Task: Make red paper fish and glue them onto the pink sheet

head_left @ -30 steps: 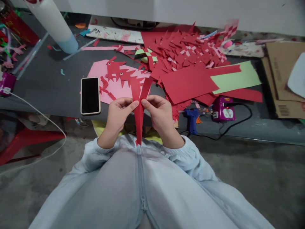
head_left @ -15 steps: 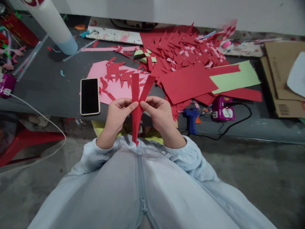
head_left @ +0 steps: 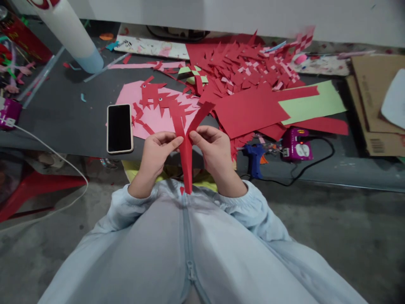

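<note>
A folded red paper strip [head_left: 187, 162] hangs between my hands at the table's near edge, its two upper ends spread in a V. My left hand [head_left: 157, 157] pinches its left side between thumb and fingers. On the right side, my right hand [head_left: 212, 152] pinches the strip the same way. Just beyond lie red paper cut-outs with googly eyes [head_left: 155, 95] on a pink paper sheet [head_left: 129, 90]. A small red scrap [head_left: 182, 191] rests on the jacket front, beside the strip's lower tip.
A phone [head_left: 119, 128] lies left of my hands. A blue glue gun [head_left: 254, 160] and a purple power block [head_left: 296, 145] with a cord sit to the right. Behind are red paper pieces [head_left: 247, 67], a green sheet [head_left: 316, 103], cardboard [head_left: 379, 95] and a white bottle [head_left: 74, 36].
The strip has turned between my fingers: its upper ends lean further right and its lower tip has swung right, uncovering the small red scrap. My right hand has shifted slightly right.
</note>
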`<state>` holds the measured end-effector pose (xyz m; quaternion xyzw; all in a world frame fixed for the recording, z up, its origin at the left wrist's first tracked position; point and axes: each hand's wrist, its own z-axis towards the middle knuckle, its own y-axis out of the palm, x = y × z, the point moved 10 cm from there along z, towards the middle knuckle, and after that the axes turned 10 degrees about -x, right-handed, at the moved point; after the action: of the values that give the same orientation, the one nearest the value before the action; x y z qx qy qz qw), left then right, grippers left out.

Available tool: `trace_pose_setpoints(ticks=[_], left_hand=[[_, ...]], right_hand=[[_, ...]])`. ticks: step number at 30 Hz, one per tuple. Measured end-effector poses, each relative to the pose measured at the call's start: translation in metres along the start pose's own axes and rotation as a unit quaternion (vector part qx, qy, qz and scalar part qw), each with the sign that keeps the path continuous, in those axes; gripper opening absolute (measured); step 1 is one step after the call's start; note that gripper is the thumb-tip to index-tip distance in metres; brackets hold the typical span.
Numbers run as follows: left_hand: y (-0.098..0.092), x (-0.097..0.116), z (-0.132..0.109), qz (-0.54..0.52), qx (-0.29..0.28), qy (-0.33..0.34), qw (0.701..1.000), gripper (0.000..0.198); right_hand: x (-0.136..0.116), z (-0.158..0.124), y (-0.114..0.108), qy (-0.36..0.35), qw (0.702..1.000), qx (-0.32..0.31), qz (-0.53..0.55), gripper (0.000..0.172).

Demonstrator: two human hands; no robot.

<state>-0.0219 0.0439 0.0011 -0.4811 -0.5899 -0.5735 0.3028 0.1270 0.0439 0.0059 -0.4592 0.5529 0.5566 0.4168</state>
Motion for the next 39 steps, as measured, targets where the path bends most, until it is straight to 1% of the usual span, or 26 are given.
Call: trace_pose_setpoints(ticks=[4,6,10,12,15,17,19,21,24,26,29,34,37,39], left_hand=[[-0.003,0.004,0.001,0.003,0.012,0.018,1.0,0.032],[-0.002,0.004,0.001,0.004,0.012,0.026,1.0,0.031],[-0.005,0.006,0.0,0.001,0.028,0.048,0.998,0.032],[-0.006,0.007,-0.001,-0.004,0.028,0.054,0.998,0.033],[-0.001,0.004,-0.001,-0.007,0.002,0.028,1.0,0.035],[0.004,0.0,-0.001,0.0,-0.025,0.002,1.0,0.037],[0.006,-0.002,-0.001,0.012,-0.04,-0.014,0.999,0.039],[0.005,-0.002,-0.001,0.022,-0.036,-0.015,0.999,0.038],[0.001,0.002,0.0,0.032,-0.025,0.004,0.999,0.035],[0.0,0.004,0.0,0.039,-0.024,0.014,0.999,0.033],[-0.001,0.004,0.001,0.043,-0.017,0.018,0.999,0.033],[-0.005,0.009,-0.001,0.037,0.013,0.051,0.998,0.032],[-0.003,0.006,-0.002,0.024,0.007,0.034,0.999,0.035],[0.001,0.0,-0.001,0.015,-0.016,0.005,1.0,0.039]], right_hand=[[0.008,-0.001,0.005,0.04,0.999,-0.034,0.01,0.039],[0.008,-0.002,0.005,0.033,0.999,-0.029,0.018,0.038],[0.004,-0.003,0.001,-0.001,1.0,0.004,0.022,0.032],[0.001,-0.003,0.0,-0.014,1.0,0.011,0.019,0.031],[-0.002,-0.002,0.0,-0.021,1.0,0.007,0.015,0.029],[-0.004,-0.002,-0.001,-0.026,0.999,0.013,0.015,0.03],[-0.006,-0.002,-0.003,-0.024,0.999,0.018,0.016,0.031],[-0.004,-0.002,-0.003,-0.007,1.0,0.008,0.018,0.032],[0.005,-0.003,0.002,0.04,0.999,-0.025,0.025,0.037],[0.008,-0.004,0.004,0.058,0.997,-0.036,0.025,0.038],[0.007,-0.005,0.003,0.041,0.999,-0.022,0.023,0.036],[0.003,-0.007,-0.001,0.002,1.0,0.006,0.019,0.028],[0.001,-0.007,-0.001,-0.01,1.0,0.008,0.009,0.026],[-0.002,-0.006,-0.002,-0.021,1.0,0.013,0.005,0.027]])
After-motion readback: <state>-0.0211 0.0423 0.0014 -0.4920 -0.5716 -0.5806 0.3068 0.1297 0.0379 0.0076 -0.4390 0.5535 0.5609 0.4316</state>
